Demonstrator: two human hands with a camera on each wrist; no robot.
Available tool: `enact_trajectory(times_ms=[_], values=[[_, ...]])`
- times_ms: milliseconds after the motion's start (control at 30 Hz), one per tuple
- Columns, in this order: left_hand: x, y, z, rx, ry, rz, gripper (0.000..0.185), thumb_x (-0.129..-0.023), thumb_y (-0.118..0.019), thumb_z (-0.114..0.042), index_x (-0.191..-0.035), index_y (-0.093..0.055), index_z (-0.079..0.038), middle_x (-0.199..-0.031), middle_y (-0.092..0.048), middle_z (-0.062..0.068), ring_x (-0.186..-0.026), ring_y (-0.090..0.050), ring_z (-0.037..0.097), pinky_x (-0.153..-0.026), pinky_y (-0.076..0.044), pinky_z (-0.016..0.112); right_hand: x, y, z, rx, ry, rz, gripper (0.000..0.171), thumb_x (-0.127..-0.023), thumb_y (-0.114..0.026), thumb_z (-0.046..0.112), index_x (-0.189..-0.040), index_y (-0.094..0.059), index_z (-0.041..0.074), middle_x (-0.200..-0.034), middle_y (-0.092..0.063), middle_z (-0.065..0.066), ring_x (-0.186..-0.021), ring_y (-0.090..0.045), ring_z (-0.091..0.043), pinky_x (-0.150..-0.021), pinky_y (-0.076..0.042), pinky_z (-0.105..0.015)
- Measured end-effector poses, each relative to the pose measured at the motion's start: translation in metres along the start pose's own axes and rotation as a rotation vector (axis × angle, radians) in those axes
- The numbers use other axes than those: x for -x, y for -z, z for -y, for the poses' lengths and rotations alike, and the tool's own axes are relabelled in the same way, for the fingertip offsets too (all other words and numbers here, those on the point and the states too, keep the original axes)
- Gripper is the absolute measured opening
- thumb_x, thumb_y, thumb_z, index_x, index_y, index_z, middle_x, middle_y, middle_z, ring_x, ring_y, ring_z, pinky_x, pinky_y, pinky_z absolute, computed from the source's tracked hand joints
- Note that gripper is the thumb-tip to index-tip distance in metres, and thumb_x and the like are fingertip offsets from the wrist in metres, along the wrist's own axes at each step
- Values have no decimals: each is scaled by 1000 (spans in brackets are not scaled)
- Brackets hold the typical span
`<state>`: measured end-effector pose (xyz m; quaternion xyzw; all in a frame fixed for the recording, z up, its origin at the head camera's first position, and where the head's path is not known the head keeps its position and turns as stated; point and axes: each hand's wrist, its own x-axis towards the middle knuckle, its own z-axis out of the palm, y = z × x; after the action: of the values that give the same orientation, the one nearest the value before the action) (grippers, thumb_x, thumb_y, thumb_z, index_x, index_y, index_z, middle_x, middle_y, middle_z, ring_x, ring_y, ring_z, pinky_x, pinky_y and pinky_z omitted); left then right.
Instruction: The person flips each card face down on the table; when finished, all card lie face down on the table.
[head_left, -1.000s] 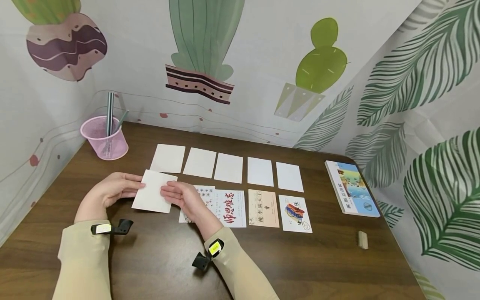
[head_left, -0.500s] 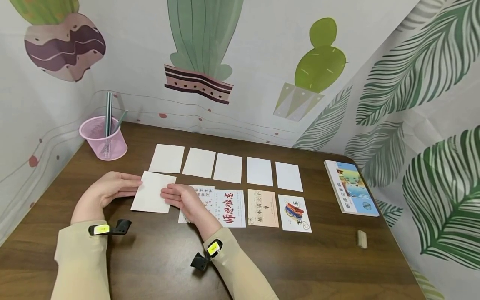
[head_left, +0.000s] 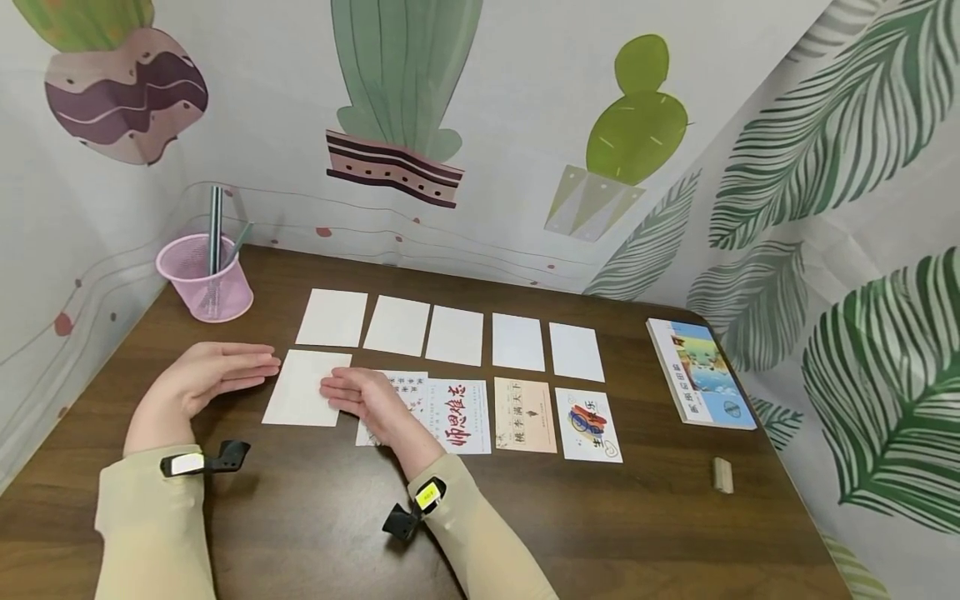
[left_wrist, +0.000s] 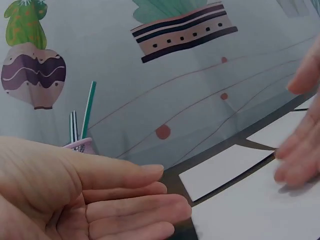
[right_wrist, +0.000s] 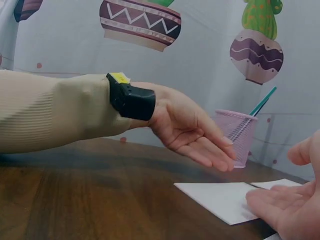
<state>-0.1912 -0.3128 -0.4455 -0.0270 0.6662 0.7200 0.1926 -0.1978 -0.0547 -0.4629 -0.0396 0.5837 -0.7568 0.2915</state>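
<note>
Head view | card (head_left: 302, 392) lies flat, in front and right of cup (head_left: 204, 283) | left hand (head_left: 212, 373): fingers straight, holding nothing | right hand (head_left: 371, 403): fingers straight over card, touch unclear | seems done: five blanks (head_left: 455, 336), four prints (head_left: 525, 415) laid in rows; maybe remains: turning card

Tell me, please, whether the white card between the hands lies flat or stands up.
It lies flat: the right wrist view shows the white card level along the tabletop.
</note>
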Motion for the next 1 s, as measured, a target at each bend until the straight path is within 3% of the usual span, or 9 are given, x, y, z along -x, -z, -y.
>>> enact_trajectory(times_ms=[133, 400, 733, 1000], values=[[-4, -9, -2, 59, -9, -7, 17, -100, -55, -13, -115, -61, -6, -97, -75, -4, -94, -71, 7, -84, -59, 24, 5, 8, 14, -33, 38, -12, 42, -102, -44, 12, -133, -47, -16, -131, -54, -35, -125, -53, -44, -104, -49, -41], [-21, -51, -12, -57, 55, -22, 53, -105, -44, -24, -137, -38, 18, -93, -74, -4, -87, -72, 6, -83, -60, 24, 30, 47, 37, 51, 40, -70, 41, -102, -43, 13, -135, -48, -13, -132, -55, -33, -124, -55, -41, -103, -50, -38], [-35, -89, -10, -164, 136, 35, 57, -103, -44, -27, -138, -38, 18, -107, -73, 14, -89, -72, 12, -84, -60, 27, 63, 96, 44, 148, -29, -151, 44, -102, -43, 13, -137, -43, -15, -135, -52, -34, -127, -53, -41, -107, -48, -39], [-38, -102, -13, -209, 166, 69, 57, -103, -43, -28, -135, -41, 19, -108, -72, 18, -89, -72, 14, -83, -60, 27, 74, 105, 41, 157, -67, -169, 43, -101, -43, 11, -136, -43, -15, -133, -53, -35, -125, -55, -41, -104, -50, -39]])
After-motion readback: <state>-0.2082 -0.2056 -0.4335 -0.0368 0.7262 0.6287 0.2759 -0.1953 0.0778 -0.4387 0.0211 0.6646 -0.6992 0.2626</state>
